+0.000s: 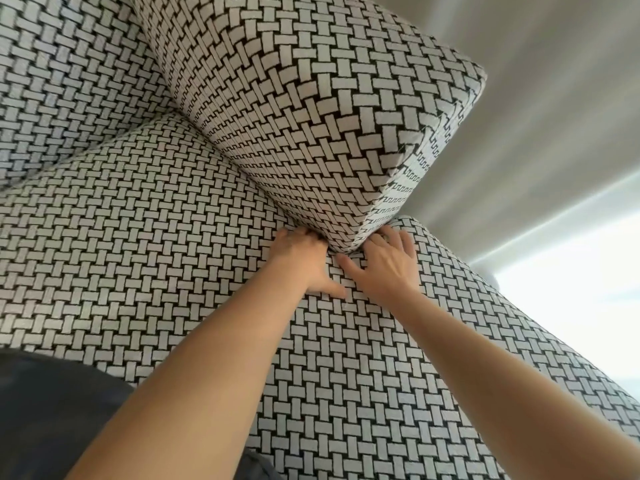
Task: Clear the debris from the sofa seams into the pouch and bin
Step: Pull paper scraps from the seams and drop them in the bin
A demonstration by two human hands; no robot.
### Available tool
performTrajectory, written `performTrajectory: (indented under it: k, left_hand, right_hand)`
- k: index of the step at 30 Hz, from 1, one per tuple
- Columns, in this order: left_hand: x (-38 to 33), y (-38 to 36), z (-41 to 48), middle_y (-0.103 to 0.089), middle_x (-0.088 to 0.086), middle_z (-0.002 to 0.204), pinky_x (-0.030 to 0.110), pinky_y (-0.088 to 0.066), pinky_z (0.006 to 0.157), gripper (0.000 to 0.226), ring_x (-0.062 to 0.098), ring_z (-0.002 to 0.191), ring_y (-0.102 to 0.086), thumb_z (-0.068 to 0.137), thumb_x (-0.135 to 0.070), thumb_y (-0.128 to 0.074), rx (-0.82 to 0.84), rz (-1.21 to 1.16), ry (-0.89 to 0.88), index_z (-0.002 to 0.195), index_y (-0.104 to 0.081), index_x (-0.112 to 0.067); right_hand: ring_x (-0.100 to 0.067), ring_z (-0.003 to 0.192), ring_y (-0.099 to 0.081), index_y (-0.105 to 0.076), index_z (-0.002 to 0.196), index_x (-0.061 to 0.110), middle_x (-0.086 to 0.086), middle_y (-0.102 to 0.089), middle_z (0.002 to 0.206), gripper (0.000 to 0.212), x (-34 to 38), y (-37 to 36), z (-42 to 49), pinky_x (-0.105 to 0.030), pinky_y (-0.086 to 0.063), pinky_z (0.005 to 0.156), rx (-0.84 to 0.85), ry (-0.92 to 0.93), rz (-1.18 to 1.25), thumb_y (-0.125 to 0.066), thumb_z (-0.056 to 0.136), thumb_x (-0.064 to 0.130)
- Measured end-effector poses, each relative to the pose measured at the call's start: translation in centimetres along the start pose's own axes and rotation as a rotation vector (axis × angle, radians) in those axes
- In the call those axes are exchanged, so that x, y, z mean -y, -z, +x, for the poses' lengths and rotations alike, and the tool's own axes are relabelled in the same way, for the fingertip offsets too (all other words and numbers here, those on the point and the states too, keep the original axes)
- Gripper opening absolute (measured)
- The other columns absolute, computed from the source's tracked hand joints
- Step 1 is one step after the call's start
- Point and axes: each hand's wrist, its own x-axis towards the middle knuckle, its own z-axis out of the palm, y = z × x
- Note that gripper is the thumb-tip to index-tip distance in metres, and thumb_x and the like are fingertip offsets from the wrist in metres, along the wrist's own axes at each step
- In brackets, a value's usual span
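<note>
where the cushion (311, 109) meets the seat (138, 254), left hand (304, 265) digs curled, right hand (384, 265) spread flat.

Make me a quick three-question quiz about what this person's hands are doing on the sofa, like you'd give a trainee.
1. True or false: both hands rest flat in the middle of the seat, far from any seam.
2. Where do the left hand fingers go? A) into the seam under the cushion corner B) around a pouch C) into a bin
3. Fill in: the right hand lies open on the ____.

Key
1. False: both are at the cushion corner.
2. A
3. armrest; its fingertips reach the cushion's end.
</note>
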Motion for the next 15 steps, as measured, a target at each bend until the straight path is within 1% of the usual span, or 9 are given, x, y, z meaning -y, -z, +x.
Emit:
performTrajectory:
  k: [2, 5, 7, 10, 12, 15]
  left_hand:
    - [-0.3, -0.1, 0.0, -0.032, 0.004, 0.149, 0.046, -0.017, 0.112, 0.106, 0.025, 0.136, -0.026, 0.063, -0.083, -0.049, -0.004, 0.018, 0.015, 0.144, -0.03, -0.017]
    - [-0.6, -0.2, 0.0, -0.032, 0.005, 0.149, 0.046, -0.017, 0.113, 0.107, 0.026, 0.136, -0.026, 0.064, -0.085, -0.044, -0.006, 0.029, 0.028, 0.144, -0.029, -0.016]
    - [-0.5, -0.3, 0.0, -0.03, 0.006, 0.15, 0.046, -0.016, 0.113, 0.108, 0.025, 0.137, -0.024, 0.064, -0.086, -0.042, 0.0, 0.027, 0.025, 0.145, -0.026, -0.016]
    - [-0.2, -0.5, -0.1, -0.029, 0.004, 0.15, 0.046, -0.015, 0.114, 0.107, 0.025, 0.138, -0.022, 0.064, -0.086, -0.042, -0.013, 0.004, 0.011, 0.145, -0.026, -0.018]
    - [0.0, -0.6, -0.1, -0.029, 0.003, 0.15, 0.045, -0.013, 0.114, 0.106, 0.023, 0.138, -0.022, 0.064, -0.086, -0.043, -0.032, -0.034, 0.005, 0.145, -0.027, -0.019]
    - [0.1, -0.8, -0.2, -0.029, 0.002, 0.15, 0.045, -0.011, 0.114, 0.106, 0.023, 0.139, -0.021, 0.063, -0.086, -0.043, -0.034, -0.066, 0.008, 0.144, -0.028, -0.02]
  right_hand:
    - [-0.019, 0.135, -0.024, -0.054, 0.123, 0.022, 0.006, -0.052, 0.132, 0.081, 0.4, -0.2, -0.1, -0.045, -0.004, 0.114, 0.02, -0.018, -0.021, -0.007, 0.078, 0.07]
    - [-0.02, 0.134, -0.024, -0.052, 0.126, 0.021, 0.003, -0.049, 0.134, 0.087, 0.7, 0.0, 0.4, -0.047, -0.005, 0.112, 0.07, -0.031, -0.079, -0.002, 0.074, 0.07]
    - [-0.02, 0.133, -0.023, -0.048, 0.131, 0.022, 0.003, -0.048, 0.136, 0.095, 0.3, 0.2, 1.2, -0.048, -0.005, 0.111, 0.136, -0.015, -0.106, 0.0, 0.069, 0.076]
    - [-0.021, 0.138, -0.016, -0.036, 0.141, 0.026, 0.003, -0.039, 0.144, 0.106, -0.5, 0.6, 2.6, -0.048, 0.002, 0.113, 0.272, 0.01, -0.095, 0.0, 0.06, 0.085]
    - [-0.021, 0.137, -0.017, -0.034, 0.142, 0.026, 0.003, -0.036, 0.146, 0.108, -0.8, 0.7, 3.0, -0.045, 0.003, 0.114, 0.288, 0.015, -0.078, -0.004, 0.058, 0.088]
    - [-0.021, 0.136, -0.02, -0.037, 0.14, 0.025, 0.002, -0.039, 0.144, 0.11, -0.8, 0.8, 3.0, -0.043, 0.002, 0.114, 0.261, 0.004, -0.063, -0.008, 0.056, 0.09]
